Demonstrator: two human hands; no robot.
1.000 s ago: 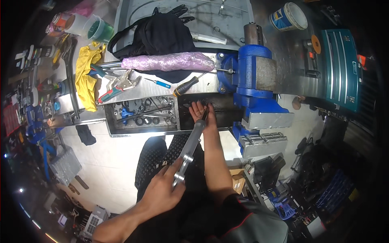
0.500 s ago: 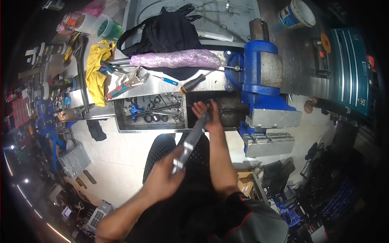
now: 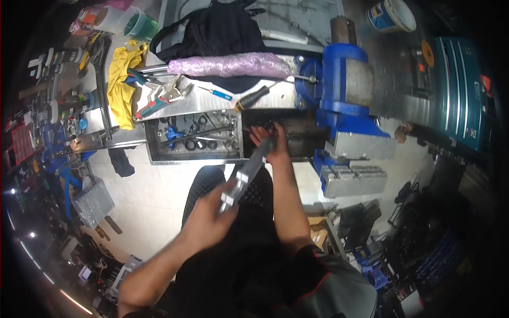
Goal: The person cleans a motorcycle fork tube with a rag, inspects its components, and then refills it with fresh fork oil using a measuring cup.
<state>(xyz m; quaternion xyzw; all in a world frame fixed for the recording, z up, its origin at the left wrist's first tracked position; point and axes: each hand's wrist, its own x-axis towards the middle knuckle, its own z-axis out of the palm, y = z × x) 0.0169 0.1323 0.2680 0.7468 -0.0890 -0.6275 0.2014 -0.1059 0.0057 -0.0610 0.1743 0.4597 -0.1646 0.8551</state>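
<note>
One long grey metal tube with raised silver lugs [image 3: 253, 166] is up in the air at a slant, in front of the table [image 3: 275, 100], a bit motion-blurred. The left hand [image 3: 208, 218] has its fingers wrapped around the lower end, by the lugs. The right hand [image 3: 279, 150] is palm up at the darker top end, fingers loosely curled and spread; can't tell if they're actually gripping it.

Right under that hand is the dark compartment of a grey metal drawer [image 3: 196, 161]. The compartment to its left has black rings, small metal bits, a blue plastic piece [image 3: 171, 133] and a long dark coiled spring [image 3: 208, 135].

On the table just behind: a black-and-orange-handled screwdriver [image 3: 252, 98], a slim blue-handled tool [image 3: 221, 95], red-and-green-handled locking pliers [image 3: 152, 107] and a crumpled yellow cloth [image 3: 121, 87]. Further back there's a long pink plastic-wrapped bundle [image 3: 228, 64] against black fabric [image 3: 209, 34], with a big blue bench vise [image 3: 339, 74] off to the right.
</note>
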